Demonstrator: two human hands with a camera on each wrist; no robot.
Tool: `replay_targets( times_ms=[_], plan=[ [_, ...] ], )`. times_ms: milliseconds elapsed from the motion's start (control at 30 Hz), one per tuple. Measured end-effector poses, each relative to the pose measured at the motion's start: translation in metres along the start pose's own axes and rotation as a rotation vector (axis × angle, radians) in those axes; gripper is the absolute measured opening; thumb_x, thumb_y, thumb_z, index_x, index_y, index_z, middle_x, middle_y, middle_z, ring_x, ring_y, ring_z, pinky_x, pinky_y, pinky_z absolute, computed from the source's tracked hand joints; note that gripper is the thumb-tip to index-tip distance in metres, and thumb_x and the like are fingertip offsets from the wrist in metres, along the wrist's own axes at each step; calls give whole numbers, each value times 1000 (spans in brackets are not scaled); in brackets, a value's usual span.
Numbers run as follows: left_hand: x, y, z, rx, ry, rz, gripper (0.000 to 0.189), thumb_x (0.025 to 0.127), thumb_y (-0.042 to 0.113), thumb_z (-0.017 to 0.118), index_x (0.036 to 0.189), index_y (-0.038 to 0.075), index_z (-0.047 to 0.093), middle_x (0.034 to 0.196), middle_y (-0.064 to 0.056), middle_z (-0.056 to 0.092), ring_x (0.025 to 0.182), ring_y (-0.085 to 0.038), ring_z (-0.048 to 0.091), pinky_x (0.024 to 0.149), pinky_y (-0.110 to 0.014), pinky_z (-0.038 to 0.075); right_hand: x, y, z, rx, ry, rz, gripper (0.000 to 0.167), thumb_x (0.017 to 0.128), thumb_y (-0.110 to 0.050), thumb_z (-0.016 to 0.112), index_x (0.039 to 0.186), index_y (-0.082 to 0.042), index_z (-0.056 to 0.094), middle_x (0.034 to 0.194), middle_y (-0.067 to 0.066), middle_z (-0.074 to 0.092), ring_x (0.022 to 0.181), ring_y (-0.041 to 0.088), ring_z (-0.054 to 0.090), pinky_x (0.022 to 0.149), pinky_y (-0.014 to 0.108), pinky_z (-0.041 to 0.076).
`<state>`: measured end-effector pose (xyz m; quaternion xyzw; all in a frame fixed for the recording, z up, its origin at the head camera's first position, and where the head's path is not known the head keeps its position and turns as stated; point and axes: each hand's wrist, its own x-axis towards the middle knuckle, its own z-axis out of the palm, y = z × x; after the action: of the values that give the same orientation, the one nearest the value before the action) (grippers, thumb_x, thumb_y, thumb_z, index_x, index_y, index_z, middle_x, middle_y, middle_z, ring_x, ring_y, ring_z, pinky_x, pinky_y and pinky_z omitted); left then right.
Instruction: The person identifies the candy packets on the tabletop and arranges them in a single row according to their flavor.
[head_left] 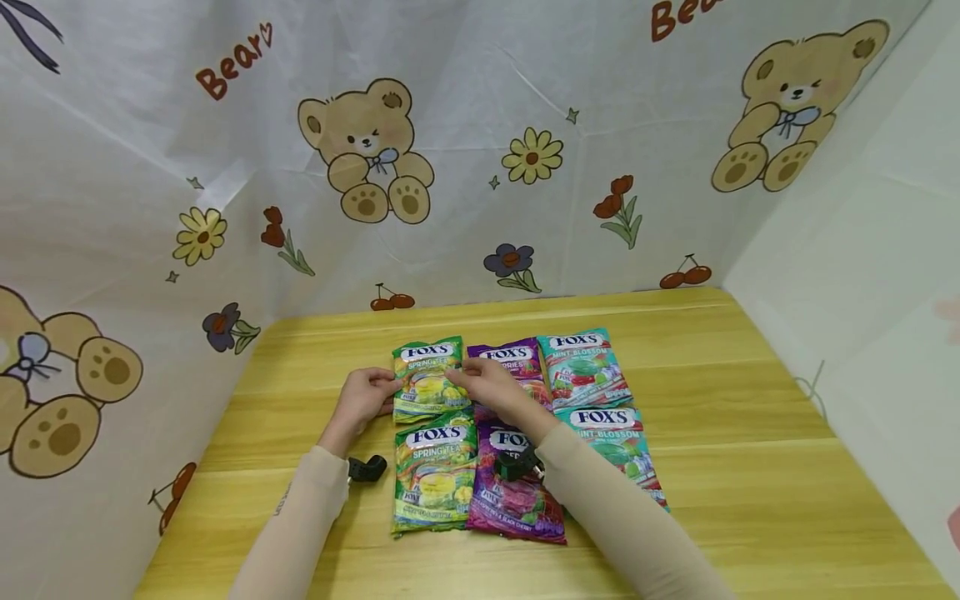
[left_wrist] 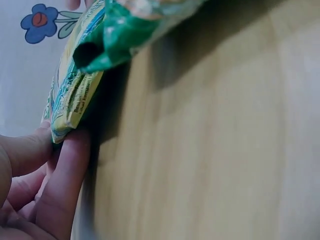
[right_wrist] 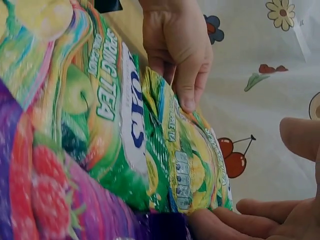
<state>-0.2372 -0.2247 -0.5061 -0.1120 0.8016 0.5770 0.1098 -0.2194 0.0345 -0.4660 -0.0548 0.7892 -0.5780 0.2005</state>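
Note:
A green and yellow Spring Tea candy bag [head_left: 429, 385] lies in the back row at the left. My left hand [head_left: 364, 395] pinches its left edge, thumb on top and a finger beneath, as the left wrist view shows at the bag's corner [left_wrist: 75, 107]. At the bag's right edge is my right hand [head_left: 491, 386], its thumb standing apart from the fingers [right_wrist: 225, 222] in the right wrist view. That hand covers part of a purple berries bag [head_left: 517, 352]. Directly in front lies a second Spring Tea bag [head_left: 435, 479].
A second purple bag [head_left: 517, 508] lies in the front row, partly under my right forearm. Two turquoise Mint Blossom bags [head_left: 585, 367] form the right column. The wooden table [head_left: 712, 400] meets a bear-print cloth [head_left: 465, 225] at the back and a white side panel [head_left: 862, 275].

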Motion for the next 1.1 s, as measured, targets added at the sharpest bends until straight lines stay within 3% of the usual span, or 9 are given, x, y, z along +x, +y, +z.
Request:
replay_targets(
  times_ms=[133,233,367,533,767,933,1100],
  plan=[
    [0,-2,-2,-12,16,-9,34,101,16,68,130,-1,63,100,-11,64,77,-16,68,68,-30,63,1,-2,6,4,10,54,76,102,-47,62,158,-2,38,160,20,44,142,40,48,116,57,43],
    [-1,-5,-2,-17,27,-11,35,101,17,69,130,-2,63,100,-11,65,77,-16,69,67,-30,63,4,-1,9,29,5,81,77,102,-46,63,159,-3,35,163,19,39,146,40,43,114,58,45],
    [0,-9,-3,-26,36,-14,36,101,19,68,132,0,63,101,-11,65,79,-16,69,68,-31,63,11,3,12,81,2,83,77,102,-41,64,160,-2,32,164,20,36,148,40,41,112,57,48],
    [1,-12,-3,-32,24,-13,45,103,22,65,143,3,58,111,-13,65,86,-16,70,71,-30,64,19,8,13,131,10,76,78,102,-36,67,161,-2,30,164,20,36,149,40,38,118,56,41],
    [0,-14,-5,-57,-17,5,52,105,21,63,152,5,49,119,-14,62,90,-16,69,72,-31,64,24,9,18,127,24,63,80,99,-30,71,160,1,29,164,25,34,152,41,34,121,55,38],
    [-2,-15,-6,-89,-43,20,57,105,21,63,156,6,44,119,-11,56,91,-14,62,68,-27,60,27,9,22,159,32,78,76,99,-21,71,159,3,32,160,28,39,148,42,39,118,53,43],
    [0,-18,-8,-132,-64,37,60,105,22,63,158,6,40,115,-7,53,91,-13,56,65,-23,56,33,8,25,236,5,108,70,97,-7,71,158,-1,37,146,24,57,126,37,62,99,46,58]
  ],
)
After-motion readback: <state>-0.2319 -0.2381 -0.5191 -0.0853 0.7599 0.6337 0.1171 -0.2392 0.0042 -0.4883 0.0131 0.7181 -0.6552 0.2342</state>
